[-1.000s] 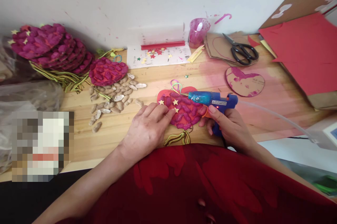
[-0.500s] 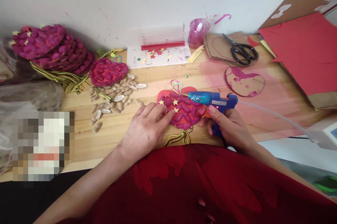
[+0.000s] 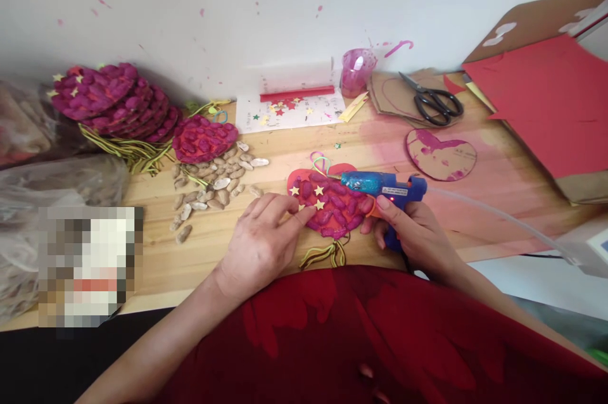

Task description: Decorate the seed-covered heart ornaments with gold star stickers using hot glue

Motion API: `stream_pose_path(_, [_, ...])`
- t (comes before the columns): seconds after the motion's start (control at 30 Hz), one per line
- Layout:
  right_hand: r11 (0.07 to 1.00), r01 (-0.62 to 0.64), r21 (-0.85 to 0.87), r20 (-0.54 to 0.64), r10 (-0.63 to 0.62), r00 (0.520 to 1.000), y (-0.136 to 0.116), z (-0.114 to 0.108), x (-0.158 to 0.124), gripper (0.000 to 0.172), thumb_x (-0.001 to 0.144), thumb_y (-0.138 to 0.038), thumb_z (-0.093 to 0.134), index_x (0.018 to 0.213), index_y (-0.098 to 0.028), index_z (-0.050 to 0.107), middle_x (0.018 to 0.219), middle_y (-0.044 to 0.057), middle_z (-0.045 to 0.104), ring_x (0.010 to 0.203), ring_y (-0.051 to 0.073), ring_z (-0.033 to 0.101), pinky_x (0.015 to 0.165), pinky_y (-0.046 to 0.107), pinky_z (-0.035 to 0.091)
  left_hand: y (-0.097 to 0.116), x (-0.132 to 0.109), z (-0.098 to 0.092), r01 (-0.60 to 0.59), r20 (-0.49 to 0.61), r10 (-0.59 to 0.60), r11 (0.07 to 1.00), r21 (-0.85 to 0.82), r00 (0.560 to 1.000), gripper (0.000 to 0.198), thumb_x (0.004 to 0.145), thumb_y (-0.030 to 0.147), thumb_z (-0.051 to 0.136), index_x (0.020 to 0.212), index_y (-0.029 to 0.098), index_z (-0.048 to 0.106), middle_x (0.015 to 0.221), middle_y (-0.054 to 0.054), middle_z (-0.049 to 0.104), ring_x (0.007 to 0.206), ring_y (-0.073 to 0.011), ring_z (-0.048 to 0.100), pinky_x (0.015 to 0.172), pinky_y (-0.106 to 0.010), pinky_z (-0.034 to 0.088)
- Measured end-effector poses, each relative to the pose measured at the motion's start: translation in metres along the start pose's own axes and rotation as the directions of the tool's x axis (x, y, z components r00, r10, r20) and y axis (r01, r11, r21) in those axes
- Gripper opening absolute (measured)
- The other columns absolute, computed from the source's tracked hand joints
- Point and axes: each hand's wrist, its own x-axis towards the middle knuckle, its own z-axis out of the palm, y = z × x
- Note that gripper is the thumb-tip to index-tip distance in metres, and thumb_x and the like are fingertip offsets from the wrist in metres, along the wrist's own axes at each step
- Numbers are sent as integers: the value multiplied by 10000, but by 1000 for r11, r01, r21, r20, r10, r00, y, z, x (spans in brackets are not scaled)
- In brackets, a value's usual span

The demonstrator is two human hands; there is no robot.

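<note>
A red heart craft (image 3: 332,204) covered in magenta shells with small gold stars lies on the wooden table (image 3: 294,151) in front of me. My left hand (image 3: 261,239) rests at its left edge, fingers extended, fingertips pressing on the heart near a star. My right hand (image 3: 413,233) is wrapped round the handle of a blue glue gun (image 3: 384,185). The gun lies level, its nozzle pointing left over the heart's top, a red light glowing on its side.
Loose peanut shells (image 3: 213,185) lie left of the heart, with a stack of finished magenta hearts (image 3: 118,103) behind. A star sheet (image 3: 289,109), pink cup (image 3: 356,71), scissors (image 3: 432,103), a painted cardboard heart (image 3: 441,154) and red paper (image 3: 551,100) sit at the back and right.
The view has shifted slightly. My left fingers have slid a little across the heart's left edge; the right hand and glue gun stay in place.
</note>
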Motion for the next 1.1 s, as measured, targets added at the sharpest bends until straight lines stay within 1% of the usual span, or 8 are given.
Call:
stream_pose_path(0.1, [1000, -3, 28, -16, 4, 1000, 1, -1, 1, 478, 868, -647, 683, 745, -186, 648, 645, 42, 695, 437, 110, 551, 431, 234, 411, 1, -3, -3, 156, -76, -165, 981, -110, 983, 274, 939, 68, 569, 1158, 172, 697, 976, -69, 653, 917, -177, 623, 824, -313, 536])
stream_pose_path(0.2, [998, -17, 53, -20, 18, 1000, 4, -2, 1, 470, 861, -645, 690, 769, -186, 652, 643, 43, 695, 436, 118, 552, 425, 241, 409, 2, -7, -3, 243, -65, -258, 953, -183, 964, 211, 957, 106, 573, 1113, 168, 701, 950, -60, 659, 896, -161, 634, 811, -292, 541])
stream_pose_path(0.3, [998, 7, 60, -6, -7, 1000, 6, -2, 2, 458, 874, -633, 684, 792, -183, 659, 638, 36, 692, 434, 115, 554, 426, 236, 407, 3, -10, -1, 173, -36, -179, 975, -138, 983, 265, 952, 94, 568, 1169, 164, 703, 966, -76, 647, 898, -174, 614, 794, -306, 539])
stream_pose_path(0.4, [997, 20, 76, -3, -20, 1000, 8, -2, 3, 453, 877, -626, 687, 808, -178, 666, 639, 32, 693, 438, 108, 558, 432, 226, 409, 4, -9, 2, 50, 7, -50, 997, -53, 999, 413, 917, 22, 533, 1277, 166, 674, 998, -91, 636, 904, -195, 588, 789, -329, 535])
stream_pose_path(0.47, [997, 14, 79, -8, -14, 1000, 8, -2, 4, 463, 868, -633, 694, 810, -174, 666, 636, 32, 693, 438, 108, 559, 430, 222, 408, 5, -6, 4, 11, 45, -11, 1000, 10, 999, 485, 889, -10, 510, 1316, 171, 654, 999, -94, 630, 906, -211, 577, 795, -350, 534])
stream_pose_path(0.57, [997, 33, 76, -17, -32, 999, 9, -1, 4, 463, 864, -632, 697, 796, -177, 645, 636, 30, 690, 433, 109, 558, 426, 225, 417, 7, -1, 6, -1, 98, -6, 998, 69, 995, 514, 877, -16, 498, 1332, 172, 643, 1002, -99, 623, 912, -231, 564, 815, -385, 532])
stream_pose_path(0.7, [995, 59, 75, -10, -58, 998, 9, -1, 3, 455, 877, -621, 687, 803, -174, 646, 628, 28, 689, 427, 106, 546, 424, 225, 414, 6, -1, 10, -28, 124, 17, 995, 91, 992, 536, 862, -27, 497, 1346, 161, 629, 1036, -111, 628, 933, -241, 553, 828, -406, 528])
stream_pose_path(1.1, [996, 59, 67, -19, -58, 998, 8, 0, 3, 469, 854, -648, 692, 787, -186, 650, 622, 27, 684, 431, 117, 537, 424, 244, 417, 6, -1, 11, -40, 85, 33, 996, 82, 996, 493, 873, -35, 488, 1296, 166, 642, 1009, -96, 637, 924, -225, 566, 826, -380, 520])
